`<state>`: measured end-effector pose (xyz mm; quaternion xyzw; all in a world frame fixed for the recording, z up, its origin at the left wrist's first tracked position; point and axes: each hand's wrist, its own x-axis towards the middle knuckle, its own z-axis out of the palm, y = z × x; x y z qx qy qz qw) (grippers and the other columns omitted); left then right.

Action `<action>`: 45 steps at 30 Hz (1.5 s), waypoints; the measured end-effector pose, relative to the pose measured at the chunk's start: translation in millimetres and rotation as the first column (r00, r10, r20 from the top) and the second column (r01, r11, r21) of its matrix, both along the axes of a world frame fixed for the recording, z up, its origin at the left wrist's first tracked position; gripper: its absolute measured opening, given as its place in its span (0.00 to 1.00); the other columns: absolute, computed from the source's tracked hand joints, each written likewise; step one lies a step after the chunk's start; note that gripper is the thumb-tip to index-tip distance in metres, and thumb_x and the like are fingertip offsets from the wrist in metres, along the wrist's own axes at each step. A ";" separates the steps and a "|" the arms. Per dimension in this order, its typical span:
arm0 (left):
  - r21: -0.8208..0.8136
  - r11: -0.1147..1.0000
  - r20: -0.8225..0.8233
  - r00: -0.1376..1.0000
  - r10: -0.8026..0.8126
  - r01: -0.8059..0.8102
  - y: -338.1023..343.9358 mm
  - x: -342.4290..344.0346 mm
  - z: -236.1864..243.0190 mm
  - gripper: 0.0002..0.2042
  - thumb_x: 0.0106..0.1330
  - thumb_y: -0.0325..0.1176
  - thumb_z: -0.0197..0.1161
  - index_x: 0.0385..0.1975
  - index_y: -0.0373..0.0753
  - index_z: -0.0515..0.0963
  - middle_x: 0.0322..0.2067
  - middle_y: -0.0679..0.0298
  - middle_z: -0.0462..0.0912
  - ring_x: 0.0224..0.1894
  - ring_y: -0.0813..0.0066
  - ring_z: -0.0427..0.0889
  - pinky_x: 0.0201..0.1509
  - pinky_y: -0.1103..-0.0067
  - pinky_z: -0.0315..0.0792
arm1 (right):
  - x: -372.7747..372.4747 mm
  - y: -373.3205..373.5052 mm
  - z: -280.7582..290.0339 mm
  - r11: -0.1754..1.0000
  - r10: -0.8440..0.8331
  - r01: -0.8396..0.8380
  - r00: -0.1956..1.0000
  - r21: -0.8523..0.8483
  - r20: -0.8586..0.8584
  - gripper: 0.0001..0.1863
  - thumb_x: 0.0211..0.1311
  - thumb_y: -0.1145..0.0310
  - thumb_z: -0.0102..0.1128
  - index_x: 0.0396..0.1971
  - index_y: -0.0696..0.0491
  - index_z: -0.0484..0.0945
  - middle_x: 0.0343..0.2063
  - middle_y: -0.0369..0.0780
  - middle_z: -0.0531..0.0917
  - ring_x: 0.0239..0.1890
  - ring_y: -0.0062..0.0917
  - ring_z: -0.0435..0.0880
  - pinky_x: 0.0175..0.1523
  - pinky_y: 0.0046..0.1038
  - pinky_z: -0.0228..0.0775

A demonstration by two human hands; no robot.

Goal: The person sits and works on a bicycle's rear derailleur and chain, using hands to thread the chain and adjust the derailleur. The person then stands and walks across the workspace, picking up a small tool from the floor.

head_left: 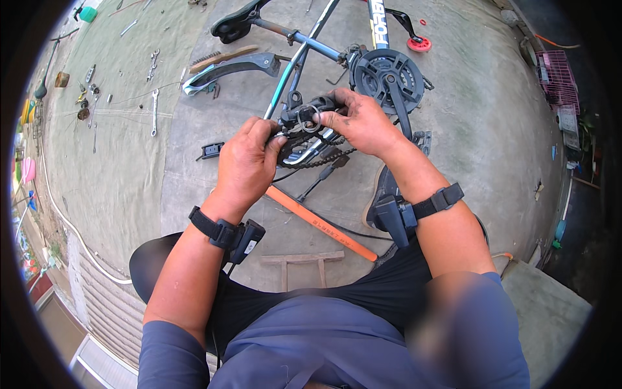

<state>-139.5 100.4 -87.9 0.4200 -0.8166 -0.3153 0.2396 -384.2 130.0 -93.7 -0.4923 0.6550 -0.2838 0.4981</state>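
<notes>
A partly disassembled bicycle frame [313,45] lies before me, with a black chainring and crank [392,81]. My right hand [359,123] has closed fingers around a black bike component [301,113], with a thin metal ring near the thumb. My left hand [249,162] pinches the left side of the same assembly, thumb bent against it; exactly what its fingertips hold is partly hidden. The dark chain [327,159] hangs under both hands, beside the frame tubes. An orange bar [321,223] lies below them.
Wrenches [155,113] and small parts lie at left. A brush [223,57], a mudguard-like piece [230,71] and a red wheel [419,44] lie around the frame. A pink wire crate [557,81] sits at right. A wooden piece [301,258] lies by my legs.
</notes>
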 end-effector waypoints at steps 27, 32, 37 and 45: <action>0.047 0.998 -0.017 0.999 0.036 -0.035 -0.8 -1.1 -2.9 0.06 0.66 0.28 0.69 0.38 0.36 0.79 0.32 0.55 0.82 0.33 0.53 0.84 0.36 0.66 0.77 | -0.4 -5.0 -2.5 1.000 0.016 -0.016 1.000 -0.010 -0.018 0.21 0.66 0.65 0.72 0.51 0.63 0.79 0.39 0.39 0.86 0.41 0.17 0.82 0.46 0.25 0.77; 0.145 0.987 -0.104 0.990 0.091 -0.076 1.8 -4.0 -0.5 0.08 0.65 0.28 0.70 0.41 0.35 0.79 0.34 0.54 0.84 0.34 0.55 0.86 0.38 0.68 0.79 | -2.9 -4.2 -1.6 1.000 0.010 -0.010 1.000 -0.003 0.007 0.20 0.66 0.65 0.72 0.51 0.63 0.79 0.39 0.39 0.86 0.41 0.17 0.82 0.47 0.25 0.76; 0.194 0.979 -0.087 0.993 0.083 -0.065 0.9 -0.6 -2.0 0.10 0.65 0.27 0.70 0.42 0.35 0.78 0.34 0.53 0.85 0.35 0.56 0.87 0.39 0.69 0.79 | -2.6 -3.8 -8.5 1.000 -0.003 0.005 0.997 -0.018 0.074 0.20 0.65 0.65 0.72 0.49 0.63 0.80 0.37 0.40 0.86 0.40 0.18 0.81 0.46 0.26 0.76; 0.174 0.983 -0.099 0.992 0.076 -0.058 2.4 0.0 -4.3 0.08 0.65 0.26 0.69 0.41 0.35 0.78 0.33 0.53 0.84 0.34 0.55 0.86 0.38 0.68 0.79 | 3.6 -1.9 4.2 0.999 -0.038 0.039 0.996 -0.011 0.077 0.20 0.63 0.63 0.72 0.47 0.63 0.81 0.33 0.41 0.87 0.37 0.21 0.82 0.45 0.28 0.76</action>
